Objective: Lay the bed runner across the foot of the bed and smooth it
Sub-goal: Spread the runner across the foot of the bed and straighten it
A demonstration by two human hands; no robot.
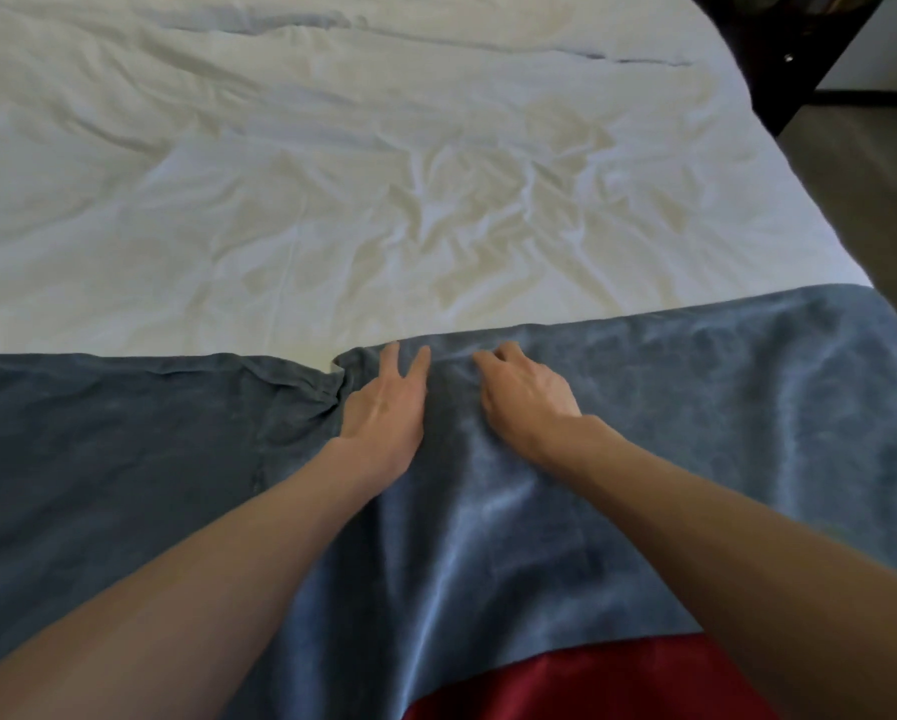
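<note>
A wrinkly white bed [332, 174] lies beyond both grips. The blue bed runner [696, 407] is under them. Left grip [384, 402] flat, fingers apart; right grip [527, 402] curled, pinching runner cloth.

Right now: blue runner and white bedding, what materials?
Blue runner: looks like plush, velvety fabric, a streaky sheen shifts across the nap. White bedding: seems thin matte woven cotton or a blend, holding sharp fine creases. Neither is certain from looks alone.

arms: both bare, no sleeves in view | left hand [384, 407]: no ring, no watch | right hand [527, 402]: no ring | clothing [592, 683]: red fabric at bottom edge
</note>
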